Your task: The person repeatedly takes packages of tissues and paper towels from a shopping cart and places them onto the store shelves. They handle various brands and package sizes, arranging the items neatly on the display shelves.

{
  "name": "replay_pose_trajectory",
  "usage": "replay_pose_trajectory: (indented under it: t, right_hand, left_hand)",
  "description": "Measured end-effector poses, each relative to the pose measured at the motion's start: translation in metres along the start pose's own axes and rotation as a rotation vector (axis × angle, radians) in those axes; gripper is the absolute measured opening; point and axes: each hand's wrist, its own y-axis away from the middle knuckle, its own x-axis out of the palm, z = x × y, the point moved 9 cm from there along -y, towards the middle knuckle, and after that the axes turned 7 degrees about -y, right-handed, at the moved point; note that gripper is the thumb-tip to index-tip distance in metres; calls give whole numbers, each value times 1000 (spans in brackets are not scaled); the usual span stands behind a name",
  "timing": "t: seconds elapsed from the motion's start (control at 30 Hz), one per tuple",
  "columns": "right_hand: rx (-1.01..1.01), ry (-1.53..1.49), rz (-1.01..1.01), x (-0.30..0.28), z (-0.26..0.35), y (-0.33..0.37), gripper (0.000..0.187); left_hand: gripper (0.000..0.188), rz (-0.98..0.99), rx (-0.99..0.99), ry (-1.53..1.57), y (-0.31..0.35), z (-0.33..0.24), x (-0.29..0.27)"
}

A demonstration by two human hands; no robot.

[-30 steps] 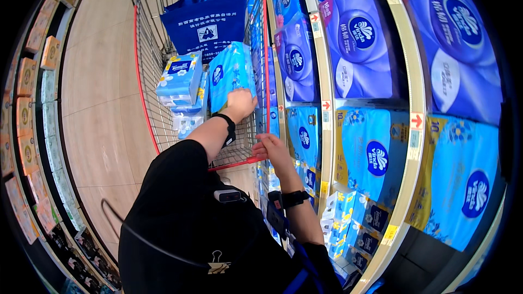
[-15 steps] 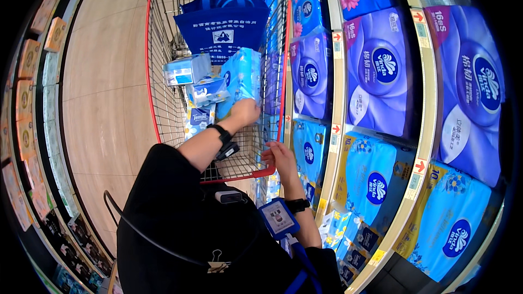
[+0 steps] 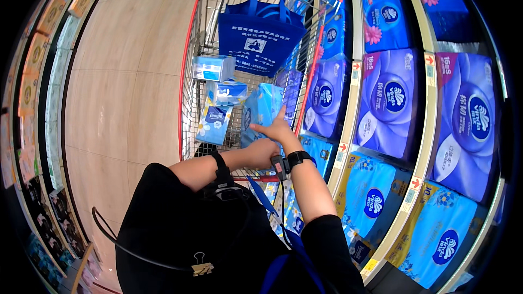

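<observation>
A light blue pack of tissues (image 3: 264,103) stands tilted in the near right part of the shopping cart (image 3: 190,76). My left hand (image 3: 262,151) is closed at the pack's near end, its fingertips hidden behind the fist. Over the pack's right side reaches my right hand (image 3: 277,128), thumb and forefinger spread wide and touching it. To the left lie a white and blue pack (image 3: 213,68), a blue and white flowered pack (image 3: 227,92) and a pack with a daisy print (image 3: 214,122). Behind them is a dark blue tote bag (image 3: 261,32), handles up.
Shelves on the right hold purple tissue packs (image 3: 387,103) and light blue ones (image 3: 368,190), with price rails (image 3: 348,114) between rows. Boxed goods (image 3: 41,65) line the left shelf. Beige tiled floor (image 3: 131,76) runs along the cart's left. A blue lanyard (image 3: 267,198) hangs before me.
The light blue pack has come nearer to me along with my left hand. My right hand has risen from beside the cart's near corner onto the pack. The view has shifted leftward.
</observation>
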Motion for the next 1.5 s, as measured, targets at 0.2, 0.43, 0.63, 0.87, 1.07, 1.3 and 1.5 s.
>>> replay_pose_trajectory:
  t: [0.2,0.43,0.63,0.87,1.07,1.3,1.5]
  right_hand:
    - [61,59,-79,-25,16,34,141]
    - [-224,-123,-294,-108,34,128,127]
    - [-698,-427,-675,-186,39,377,119]
    - [-835,-578,-918,-129,-78,590,121]
    - [-717,-661,-1256,-22,-222,703,108]
    - [-185,-98,-1479,31,-308,848,58]
    - [-117,-158,-1817,6,-336,939,56]
  left_hand:
    - [28,-134,102,-28,-3,-20,-7]
    - [33,-136,271,-84,14,-141,-32]
    - [26,-883,211,31,101,-134,-159]
    - [107,118,231,771,50,-184,-31]
    - [95,318,394,461,82,-335,79]
    - [55,211,917,244,113,-529,148]
    - [40,432,986,382,102,-636,233]
